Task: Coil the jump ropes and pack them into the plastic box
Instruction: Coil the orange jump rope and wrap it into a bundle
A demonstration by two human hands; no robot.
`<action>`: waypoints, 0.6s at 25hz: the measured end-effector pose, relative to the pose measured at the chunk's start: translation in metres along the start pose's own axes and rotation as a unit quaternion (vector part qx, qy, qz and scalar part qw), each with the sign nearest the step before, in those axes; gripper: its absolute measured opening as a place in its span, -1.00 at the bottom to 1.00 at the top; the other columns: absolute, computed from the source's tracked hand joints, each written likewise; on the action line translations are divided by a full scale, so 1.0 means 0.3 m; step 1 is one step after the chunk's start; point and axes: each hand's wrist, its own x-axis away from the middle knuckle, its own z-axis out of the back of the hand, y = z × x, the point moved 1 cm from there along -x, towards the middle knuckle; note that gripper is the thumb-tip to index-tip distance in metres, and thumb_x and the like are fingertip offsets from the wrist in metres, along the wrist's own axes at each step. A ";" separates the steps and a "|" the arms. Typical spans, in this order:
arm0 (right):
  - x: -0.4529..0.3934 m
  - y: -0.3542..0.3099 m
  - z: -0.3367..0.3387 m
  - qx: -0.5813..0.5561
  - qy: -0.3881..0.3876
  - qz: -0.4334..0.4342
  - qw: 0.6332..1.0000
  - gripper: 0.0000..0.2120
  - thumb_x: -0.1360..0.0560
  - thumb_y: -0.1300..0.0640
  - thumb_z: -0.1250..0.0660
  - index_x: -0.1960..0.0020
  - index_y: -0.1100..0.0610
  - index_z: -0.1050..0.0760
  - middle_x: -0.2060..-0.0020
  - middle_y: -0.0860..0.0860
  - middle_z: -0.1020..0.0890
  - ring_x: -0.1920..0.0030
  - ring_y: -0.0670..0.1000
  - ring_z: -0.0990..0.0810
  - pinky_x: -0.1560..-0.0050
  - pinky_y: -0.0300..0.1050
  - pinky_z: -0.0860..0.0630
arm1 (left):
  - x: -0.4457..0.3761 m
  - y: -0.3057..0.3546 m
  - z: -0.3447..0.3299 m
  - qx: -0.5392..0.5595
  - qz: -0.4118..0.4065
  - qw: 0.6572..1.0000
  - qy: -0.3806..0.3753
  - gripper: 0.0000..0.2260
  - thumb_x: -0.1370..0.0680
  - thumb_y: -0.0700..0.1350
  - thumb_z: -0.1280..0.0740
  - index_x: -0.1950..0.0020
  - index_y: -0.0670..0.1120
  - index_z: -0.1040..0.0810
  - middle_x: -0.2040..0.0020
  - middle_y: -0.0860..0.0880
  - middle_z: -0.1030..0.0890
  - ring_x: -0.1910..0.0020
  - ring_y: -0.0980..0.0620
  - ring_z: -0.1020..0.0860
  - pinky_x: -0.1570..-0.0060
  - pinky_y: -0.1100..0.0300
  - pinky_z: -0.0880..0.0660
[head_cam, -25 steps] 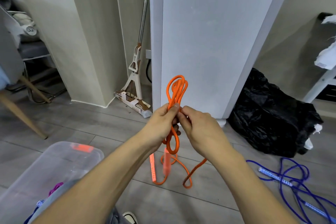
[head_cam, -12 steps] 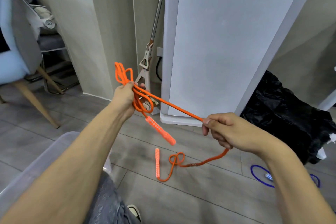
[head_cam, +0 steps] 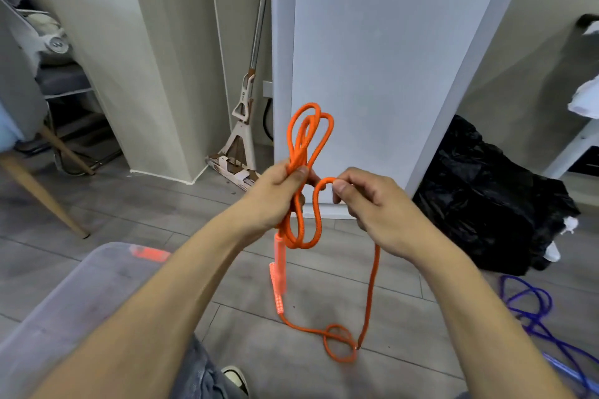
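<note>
- Grey plank floor (head_cam: 129,204) ran to a white cabinet (head_cam: 372,58).
- Left hand (head_cam: 275,194) gripped the half-coiled orange rope (head_cam: 304,146); right hand (head_cam: 379,207) pinched a fresh loop.
- Its tail and one handle (head_cam: 278,282) trailed down to the floor (uncoiled yet).
- Blue rope (head_cam: 531,308) lay loose; plastic box (head_cam: 81,295) waited nearby.

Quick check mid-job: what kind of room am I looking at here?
Probably a lived-in home room, perhaps a utility corner: a mop leans by a white appliance, with a chair and wood-look floor.
</note>
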 end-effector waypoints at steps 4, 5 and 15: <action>0.001 -0.006 -0.025 0.076 0.062 0.021 0.995 -0.74 -0.66 -0.06 -0.20 0.14 -0.01 -0.53 0.31 -0.13 -0.62 0.29 -0.10 -0.54 0.23 -0.09 -0.45 | 0.026 0.016 -0.045 -0.021 -0.028 0.999 -0.034 -0.79 -0.70 -0.09 -0.11 0.02 -0.08 -0.49 0.23 -0.01 -0.64 0.32 0.06 -0.47 0.33 0.22 -0.45; 0.003 -0.003 -0.024 0.105 0.076 0.018 0.991 -0.73 -0.66 -0.09 -0.19 0.15 -0.03 -0.52 0.31 -0.08 -0.61 0.30 -0.06 -0.53 0.23 -0.04 -0.47 | 0.028 0.019 -0.053 -0.005 -0.025 0.999 -0.040 -0.79 -0.70 -0.09 -0.11 0.02 -0.09 -0.49 0.21 -0.03 -0.64 0.31 0.05 -0.47 0.31 0.21 -0.45; 0.001 0.027 0.018 0.116 0.050 -0.030 0.991 -0.63 -0.61 -0.16 -0.25 0.24 0.04 -0.54 0.53 -0.12 -0.42 0.50 -0.12 -0.35 0.43 -0.26 -0.26 | -0.011 0.000 0.012 0.032 -0.047 0.998 -0.002 -0.78 -0.69 -0.15 -0.16 0.12 -0.10 -0.48 0.44 0.12 -0.41 0.41 0.13 -0.39 0.19 0.09 -0.43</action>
